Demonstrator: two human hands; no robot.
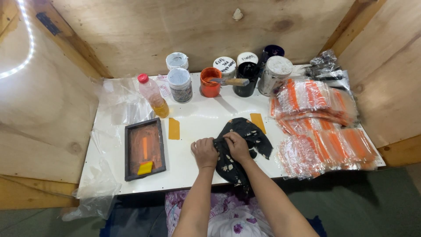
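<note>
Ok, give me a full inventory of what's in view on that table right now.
black cloth: one, black with pale stains, table centre, both hands gripping it
printing screen frame: one, dark frame with orange mesh, table left
yellow block: one, on the frame's lower part
orange strips: two, flat on the table, either side of the cloth
plastic bottle: one, red cap, yellow liquid, back left
jars and tubs: about eight, white, black and one open orange, back row
spatula: one, across the orange tub
bagged orange items: many, clear bags, stacked right
table: one, white
left hand: on the cloth
right hand: on the cloth
</note>
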